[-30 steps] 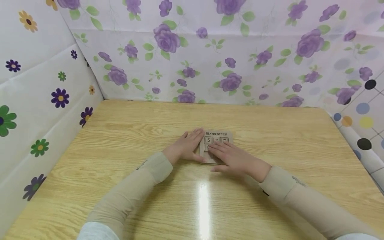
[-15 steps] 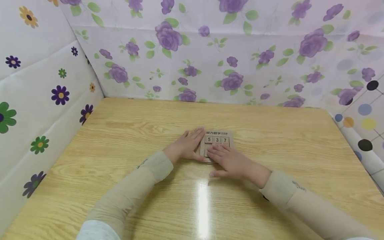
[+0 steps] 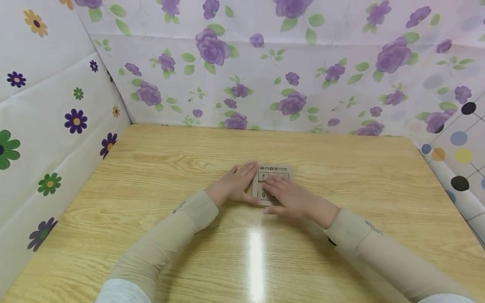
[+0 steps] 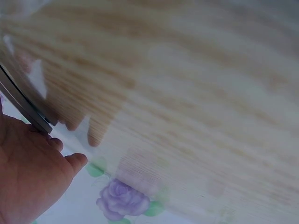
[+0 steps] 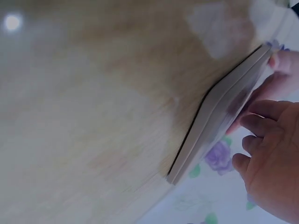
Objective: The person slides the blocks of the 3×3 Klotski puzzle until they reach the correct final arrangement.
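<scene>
A sliding number puzzle [image 3: 274, 168], a flat pale board with printed characters along its top, lies on the wooden table. Its tiles 5 and 6 show; right-hand fingers cover much of the rest. My left hand [image 3: 235, 185] rests against the board's left side, fingers straight and thumb at the lower left corner. In the left wrist view, the puzzle's edge [image 4: 25, 103] meets that hand. Over the tiles my right hand [image 3: 293, 198] lies with fingers extended, fingertips at the upper and middle rows. The right wrist view shows the puzzle's thick edge [image 5: 219, 109] beside that hand.
The light wooden table [image 3: 182, 153] reaches to a cloth backdrop [image 3: 257, 75] with purple roses. A flower-patterned cloth [image 3: 57, 139] stands on the left, and a dotted cloth [image 3: 460, 168] on the right. Light glares off the table [image 3: 257, 265] nearer me.
My right hand drew slightly toward me, uncovering 5, 3 and 7, then slid back up over them. Tile 6 moved down from the middle row to the lower row. The left hand stayed put.
</scene>
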Tool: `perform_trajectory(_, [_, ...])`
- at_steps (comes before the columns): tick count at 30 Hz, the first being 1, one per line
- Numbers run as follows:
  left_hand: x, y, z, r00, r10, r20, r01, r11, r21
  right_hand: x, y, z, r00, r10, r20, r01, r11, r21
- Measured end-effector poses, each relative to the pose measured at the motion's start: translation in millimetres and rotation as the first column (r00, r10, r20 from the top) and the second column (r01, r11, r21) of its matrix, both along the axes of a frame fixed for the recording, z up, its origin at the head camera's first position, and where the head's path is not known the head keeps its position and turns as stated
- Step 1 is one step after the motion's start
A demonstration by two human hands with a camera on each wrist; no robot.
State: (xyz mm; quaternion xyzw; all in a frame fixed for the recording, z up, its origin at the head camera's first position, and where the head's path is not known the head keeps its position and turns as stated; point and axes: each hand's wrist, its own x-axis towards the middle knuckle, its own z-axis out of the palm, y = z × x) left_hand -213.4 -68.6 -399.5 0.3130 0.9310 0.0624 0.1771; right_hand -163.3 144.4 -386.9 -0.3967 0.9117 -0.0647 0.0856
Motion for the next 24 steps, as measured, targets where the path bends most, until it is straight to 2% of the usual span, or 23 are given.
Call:
perform_trajectory(5, [0.5,-0.5,-0.5,1.0,0.001,0.005,-0.001,1.0,-0.001,-12.1,-0.6,-2.1,0.998,-0.054,0.026,0.053,0.998,0.021])
perform_trajectory(9, [0.0,-0.7,-0.4,1.0,0.003,0.0,-0.003,1.0,0.002,-15.3,-0.7,-3.0,0.995,-0.081,0.05,0.079,0.996,0.041])
perform_trajectory(17, [-0.1,0.9,1.5,1.0,0.004,0.003,-0.004,1.0,-0.005,-5.7,-0.9,1.3,0.999,-0.039,-0.032,0.041,0.996,0.08])
perform_trajectory(24, [-0.3,-1.0,0.2,1.0,-0.002,-0.007,0.003,1.0,0.009,5.5,-1.8,5.1,0.999,-0.006,-0.051,0.009,0.998,0.06])
